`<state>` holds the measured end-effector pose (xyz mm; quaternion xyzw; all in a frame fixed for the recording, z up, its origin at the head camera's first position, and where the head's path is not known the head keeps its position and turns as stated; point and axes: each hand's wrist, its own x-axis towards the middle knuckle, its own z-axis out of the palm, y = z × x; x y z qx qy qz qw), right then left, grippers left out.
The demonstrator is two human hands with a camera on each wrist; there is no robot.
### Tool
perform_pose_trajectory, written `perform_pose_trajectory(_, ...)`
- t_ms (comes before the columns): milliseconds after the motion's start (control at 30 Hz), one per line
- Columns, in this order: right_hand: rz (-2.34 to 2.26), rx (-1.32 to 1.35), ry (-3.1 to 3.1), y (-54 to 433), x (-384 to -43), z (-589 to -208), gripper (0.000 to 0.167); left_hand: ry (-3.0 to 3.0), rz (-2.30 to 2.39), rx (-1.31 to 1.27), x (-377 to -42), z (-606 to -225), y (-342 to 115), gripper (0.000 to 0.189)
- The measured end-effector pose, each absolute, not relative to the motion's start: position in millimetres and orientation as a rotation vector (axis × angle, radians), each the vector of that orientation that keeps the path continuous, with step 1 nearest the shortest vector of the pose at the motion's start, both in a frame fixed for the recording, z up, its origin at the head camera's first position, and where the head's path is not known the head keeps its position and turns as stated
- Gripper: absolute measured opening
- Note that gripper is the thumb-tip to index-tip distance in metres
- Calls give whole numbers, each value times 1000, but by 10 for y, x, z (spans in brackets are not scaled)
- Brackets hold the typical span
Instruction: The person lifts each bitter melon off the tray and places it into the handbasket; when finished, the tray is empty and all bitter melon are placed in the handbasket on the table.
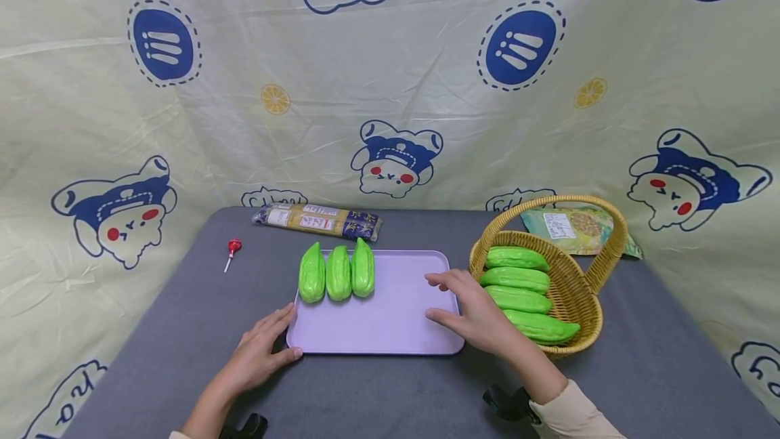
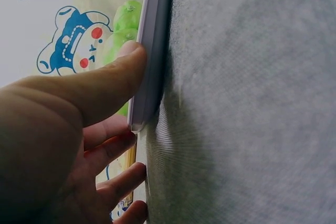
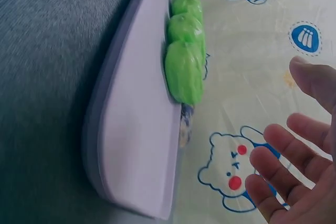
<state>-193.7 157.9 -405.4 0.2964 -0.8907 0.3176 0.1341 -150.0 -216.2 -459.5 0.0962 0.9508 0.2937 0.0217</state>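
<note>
On the lilac tray three green, ridged bitter melons lie side by side at the back left. My left hand rests at the tray's front left corner. In the left wrist view, its thumb touches the rim, and the other fingers extend around the corner. Over the tray's right side hovers my right hand, holding nothing, with thumb and fingers spread apart. Beside it stands a wicker basket with several more bitter melons in a stack of rows. The right wrist view shows the spread fingers apart from the tray.
A long package of noodles lies behind the tray. To its left is a red lollipop. Behind the basket, whose tall handle arches upward, lies a green food bag. A patterned cloth hangs at the table's back.
</note>
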Motion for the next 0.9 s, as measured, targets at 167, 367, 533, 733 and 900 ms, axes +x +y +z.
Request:
perform_pose_trajectory(167,935,835,-2586,1440,-2008,-4108,52,2937,905,291,-1496,-4587,-2162,71)
perform_pose_trajectory(367,993,762,-2636,1267,-2097,-4193,56,2934,902,289,-1498,-4587,-2164,71)
perform_pose_trajectory(533,1095,640,-2712,1106,-2148,-4267,58,2932,897,286,-1501,-4588,-2164,72)
perform_pose_trajectory(733,1176,548,-2777,925,-2226,-4332,60,2923,901,277,-1492,-4580,-2160,71)
perform_pose_trajectory(900,1191,518,-2792,803,-2306,-4372,62,2924,899,274,-1491,-4580,-2158,71)
